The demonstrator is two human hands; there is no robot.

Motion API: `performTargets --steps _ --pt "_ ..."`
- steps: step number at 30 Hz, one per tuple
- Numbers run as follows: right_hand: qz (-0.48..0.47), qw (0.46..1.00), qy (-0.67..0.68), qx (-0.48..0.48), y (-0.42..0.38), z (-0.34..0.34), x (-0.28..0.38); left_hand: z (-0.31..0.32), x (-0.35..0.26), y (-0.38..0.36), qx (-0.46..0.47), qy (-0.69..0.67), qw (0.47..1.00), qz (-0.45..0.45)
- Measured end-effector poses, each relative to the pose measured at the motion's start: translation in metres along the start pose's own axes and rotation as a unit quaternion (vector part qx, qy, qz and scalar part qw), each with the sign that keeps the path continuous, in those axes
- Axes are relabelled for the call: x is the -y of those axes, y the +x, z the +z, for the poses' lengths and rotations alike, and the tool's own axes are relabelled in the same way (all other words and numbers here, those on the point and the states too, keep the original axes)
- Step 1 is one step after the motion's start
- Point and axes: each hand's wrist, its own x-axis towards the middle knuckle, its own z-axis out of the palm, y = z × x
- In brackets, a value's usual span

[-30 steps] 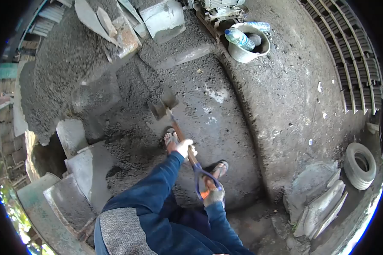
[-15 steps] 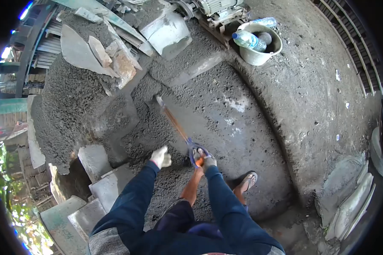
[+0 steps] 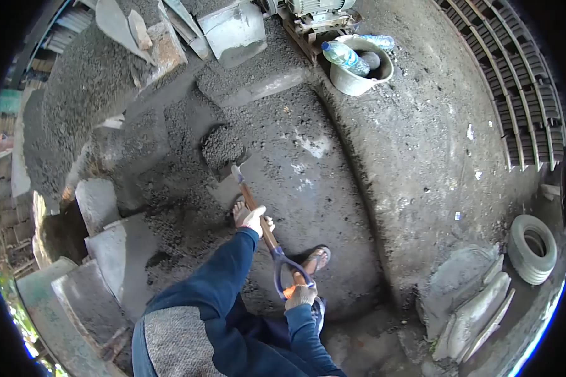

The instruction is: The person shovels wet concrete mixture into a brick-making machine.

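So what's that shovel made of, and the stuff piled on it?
The shovel looks like a wooden shaft, brownish and matte, with a blue grip at the top, maybe plastic or painted metal. The blade is hidden under the load. The grey mix looks like damp, gritty sand or cement, grainy and clumped.

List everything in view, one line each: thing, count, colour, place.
shovel: 1, brown shaft with blue grip, centre, blade loaded with grey mix
gravel mix heap: 1, dark grey, upper left
bucket: 1, grey, top centre
plastic bottle: 1 clear one seen for sure, lying in the bucket
motor: 1, grey, top edge
tyre: 1, pale grey, right edge
stacked tiles: many, dark, upper right
concrete slabs: several, grey, lower left
sandalled feet: 2, on the floor by the shaft
left hand: gloved, white, gripping mid shaft
right hand: gloved, gripping the blue grip
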Motion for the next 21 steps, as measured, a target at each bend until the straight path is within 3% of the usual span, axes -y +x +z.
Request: performTargets --steps 1,3,5,7,8,9,10,11,12,13,15,16,17,18,19,21 --pt "0.051 0.996 -0.029 -0.067 -0.001 -0.017 0.017 -0.001 0.022 0.009 0.020 0.043 0.998 -0.036" --pt "-0.108 0.988 -0.093 -0.067 0.036 -0.082 0.001 0.020 0.072 -0.003 0.003 0.021 0.999 -0.034" --pt "-0.073 0.992 -0.022 -0.099 0.019 -0.122 0.045 0.035 0.127 -0.020 -0.021 -0.005 1.000 -0.021" --pt "-0.074 0.994 -0.024 -0.071 0.029 -0.203 0.061 0.048 0.183 -0.053 0.023 -0.034 0.999 -0.016" --pt "-0.091 0.992 -0.031 -0.077 0.020 -0.239 0.071 0.041 0.219 -0.056 0.086 -0.058 0.994 -0.022" --pt "-0.112 0.990 -0.035 -0.079 0.010 -0.270 0.084 0.057 0.237 -0.106 0.129 -0.153 0.979 -0.041" --pt "-0.097 0.994 -0.003 -0.057 -0.006 -0.305 0.098 0.053 0.263 -0.108 0.203 -0.128 0.969 -0.055" --pt "-0.082 0.996 0.030 -0.032 -0.021 -0.340 0.110 0.053 0.275 -0.132 0.180 -0.204 0.944 -0.185" --pt "-0.088 0.994 0.025 -0.067 -0.032 -0.369 0.119 0.060 0.277 -0.168 0.160 -0.160 0.962 -0.150" --pt "-0.162 0.984 -0.032 -0.067 -0.037 -0.402 0.123 0.058 0.269 -0.178 0.153 -0.170 0.964 -0.132" --pt "-0.154 0.985 -0.051 -0.052 -0.058 -0.449 0.142 0.042 0.255 -0.172 0.187 -0.234 0.950 -0.091" --pt "-0.131 0.982 -0.099 -0.091 -0.066 -0.462 0.155 0.042 0.252 -0.163 0.147 -0.213 0.957 -0.131" --pt "-0.096 0.984 -0.132 -0.068 -0.077 -0.473 0.166 0.043 0.248 -0.157 0.106 -0.190 0.962 -0.168" --pt "-0.065 0.984 -0.160 -0.045 -0.081 -0.476 0.174 0.049 0.251 -0.187 0.080 -0.123 0.987 -0.062" --pt "-0.036 0.981 -0.189 -0.021 -0.086 -0.476 0.184 0.029 0.269 -0.131 0.170 -0.164 0.961 -0.145" --pt "-0.015 0.978 -0.208 -0.003 -0.057 -0.487 0.172 0.054 0.224 -0.234 0.033 -0.117 0.987 -0.109"
